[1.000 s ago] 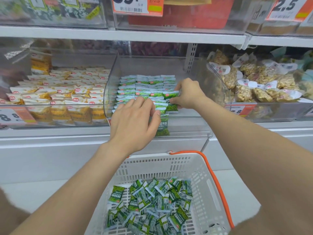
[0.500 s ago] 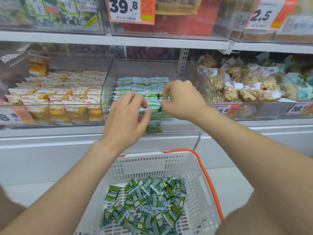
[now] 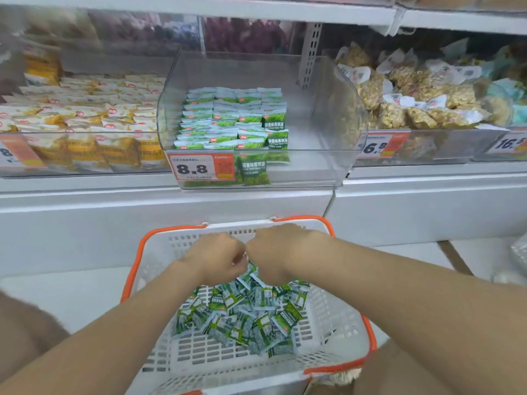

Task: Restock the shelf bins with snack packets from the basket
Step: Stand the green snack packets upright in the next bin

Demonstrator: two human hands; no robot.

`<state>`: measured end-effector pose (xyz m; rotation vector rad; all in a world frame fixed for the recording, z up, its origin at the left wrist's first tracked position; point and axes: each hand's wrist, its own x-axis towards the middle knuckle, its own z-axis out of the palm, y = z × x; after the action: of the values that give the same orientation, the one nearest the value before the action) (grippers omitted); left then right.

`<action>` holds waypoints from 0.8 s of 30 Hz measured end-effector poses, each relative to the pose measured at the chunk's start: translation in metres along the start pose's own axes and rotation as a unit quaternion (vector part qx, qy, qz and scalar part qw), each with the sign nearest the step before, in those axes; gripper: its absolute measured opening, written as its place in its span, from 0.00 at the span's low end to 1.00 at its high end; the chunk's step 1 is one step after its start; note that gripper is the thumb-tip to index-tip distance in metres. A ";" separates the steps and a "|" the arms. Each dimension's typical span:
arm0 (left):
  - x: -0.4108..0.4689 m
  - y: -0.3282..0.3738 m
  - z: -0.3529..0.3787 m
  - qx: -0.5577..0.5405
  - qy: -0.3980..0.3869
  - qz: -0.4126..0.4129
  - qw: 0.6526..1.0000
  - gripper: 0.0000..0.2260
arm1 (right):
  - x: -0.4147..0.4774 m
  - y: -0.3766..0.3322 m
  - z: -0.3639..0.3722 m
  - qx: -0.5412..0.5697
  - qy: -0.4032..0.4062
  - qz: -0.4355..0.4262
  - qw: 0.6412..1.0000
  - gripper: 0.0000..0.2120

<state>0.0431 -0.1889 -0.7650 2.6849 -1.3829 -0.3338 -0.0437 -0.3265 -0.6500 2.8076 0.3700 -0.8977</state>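
A white basket with an orange rim [image 3: 368, 332] sits below the shelf and holds a loose pile of green snack packets [image 3: 242, 317]. Both hands are down inside it at the far end of the pile, side by side and nearly touching. My left hand [image 3: 216, 258] shows its back with fingers curled downward. My right hand [image 3: 273, 252] also points its fingers down into the packets. Their fingertips are hidden, so any grip is unclear. Above stands the clear middle bin [image 3: 328, 109], with neat rows of green packets [image 3: 228, 118] on its left side and bare floor on its right.
An 8.8 price tag [image 3: 199, 168] fronts the middle bin. A bin of yellow-and-white packets [image 3: 85, 124] lies to the left. To the right is a bin of bagged tan snacks [image 3: 413, 104]. A white ledge [image 3: 171, 206] runs under the bins, and an upper shelf [image 3: 228, 7] overhangs them.
Both hands have left the middle bin and dropped into the basket. The view has tilted downward, and the packets they were arranging stay in the bin.
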 end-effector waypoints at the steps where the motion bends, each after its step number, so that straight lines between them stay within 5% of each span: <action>1: 0.000 -0.002 0.013 -0.002 -0.038 -0.014 0.999 0.18 | 0.006 -0.002 0.009 -0.002 -0.014 -0.010 1.000 0.04; 12: -0.012 -0.041 0.127 0.111 -0.388 -0.044 0.914 0.03 | 0.054 -0.012 0.039 -0.073 -0.051 -0.054 0.995 0.07; 14: -0.018 -0.056 0.138 0.123 -0.431 -0.039 0.893 0.15 | 0.058 -0.012 0.037 -0.073 -0.051 -0.061 0.994 0.07; 19: -0.025 -0.067 0.149 0.171 -0.483 -0.023 0.859 0.16 | 0.067 -0.008 0.034 -0.074 -0.050 -0.056 0.994 0.10; 24: -0.025 -0.073 0.159 0.162 -0.435 -0.048 0.884 0.18 | 0.074 -0.008 0.030 -0.083 -0.052 -0.062 0.993 0.08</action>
<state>0.0481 -0.1245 -0.9297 3.0007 -1.5745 -1.6128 -0.0042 -0.3125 -0.7178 2.5979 0.5810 -0.9855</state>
